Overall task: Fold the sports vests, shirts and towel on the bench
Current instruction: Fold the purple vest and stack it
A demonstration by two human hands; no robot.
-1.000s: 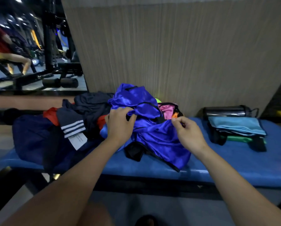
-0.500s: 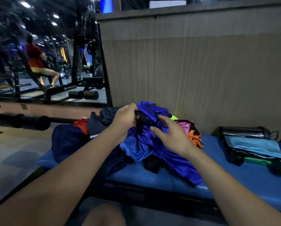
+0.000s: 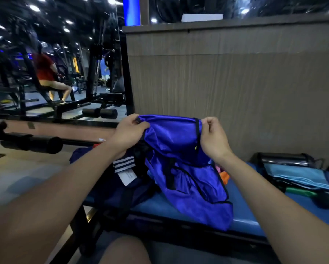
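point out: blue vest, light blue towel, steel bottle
blue vest (image 3: 180, 176): head view, middle of the hanging cloth below both hands.
light blue towel (image 3: 301, 175): head view, top face of the folded stack at the bench's right end.
steel bottle (image 3: 284, 160): head view, shiny side of the body, lying behind the towel.

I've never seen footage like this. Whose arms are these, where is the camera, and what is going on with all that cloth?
There is no machine here: a person wears a wide-angle camera on the head, looking forward and down, so you see their own two bare arms. The left hand and right hand each pinch the top edge of a shiny blue vest, holding it up over a padded blue bench. Behind the vest lies a heap of unfolded clothes, including a dark garment with white stripes. Further right on the bench sits a neat stack topped by a light blue towel, with a metal bottle lying behind it. The left side shows gym equipment.
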